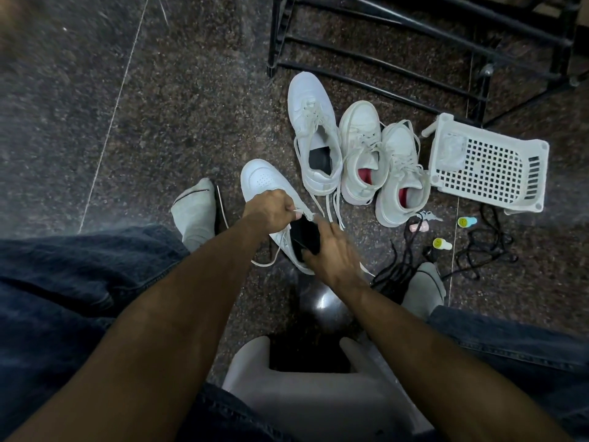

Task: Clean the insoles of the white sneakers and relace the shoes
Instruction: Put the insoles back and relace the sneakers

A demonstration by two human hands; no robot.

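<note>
We see a white sneaker (267,186) on the dark speckled floor (159,122), toe pointing away from the person, just ahead of their knees. The left hand (269,208) is clenched on the sneaker's tongue or lace near the collar, pinching it. The right hand (331,253) grips a black insole (304,234) that sits partly inside the sneaker's opening; we cannot tell how deep it goes. Loose white laces trail from the sneaker on both sides.

Just right of this sneaker and farther from the person stands its mate (314,129), with a dark insole showing inside. Right of that sit two more pale shoes (361,148) (401,173) with red linings, side by side and touching. Farther right a white perforated basket (487,164) lies tipped on its side. Nearer the person than the basket lie black laces (484,247), two small yellow-capped bottles (467,221) (442,243) and a pink item (419,227).

Beyond the shoes stands a black metal rack (414,43). Left of the sneaker a grey-socked foot (194,212) rests on the floor; another (425,288) sits to its right. Behind the sneaker, closest to us, is a white stool (302,397).
</note>
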